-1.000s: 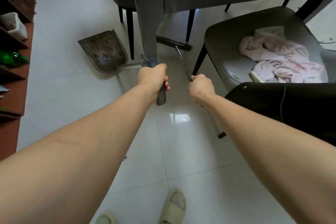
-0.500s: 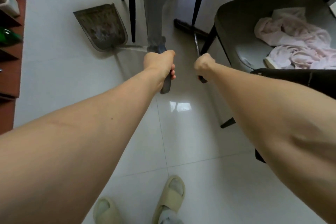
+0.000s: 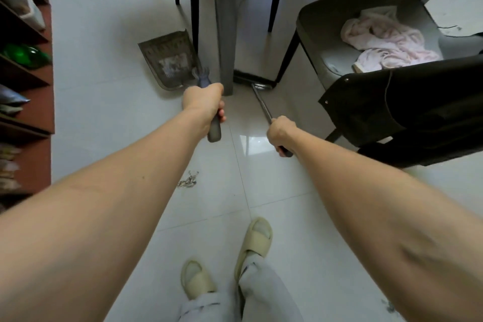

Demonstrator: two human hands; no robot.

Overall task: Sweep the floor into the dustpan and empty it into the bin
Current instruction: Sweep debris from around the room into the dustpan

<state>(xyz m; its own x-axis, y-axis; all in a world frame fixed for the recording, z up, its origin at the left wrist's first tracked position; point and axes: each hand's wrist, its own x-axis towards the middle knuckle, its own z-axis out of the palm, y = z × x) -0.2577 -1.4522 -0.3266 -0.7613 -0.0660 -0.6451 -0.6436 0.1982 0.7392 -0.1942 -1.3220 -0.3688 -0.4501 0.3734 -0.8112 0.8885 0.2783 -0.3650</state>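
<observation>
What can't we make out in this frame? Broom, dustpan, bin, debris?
Head view only:
- Broom head: mostly hidden behind the table leg.
- Dustpan: contents blurred; its handle is covered by the left hand.
- Bin: none can be identified.
- Debris: too small to identify.
- Right hand: covers the broom handle's grip.
- Shelf items: blurred, cut by the left edge.

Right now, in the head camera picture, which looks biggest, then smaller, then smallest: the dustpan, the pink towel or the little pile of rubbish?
1. Crumpled pink towel on the chair.
2. Grey flat dustpan, only slightly smaller; it's close.
3. Small pile of grey rubbish on the floor.
</observation>
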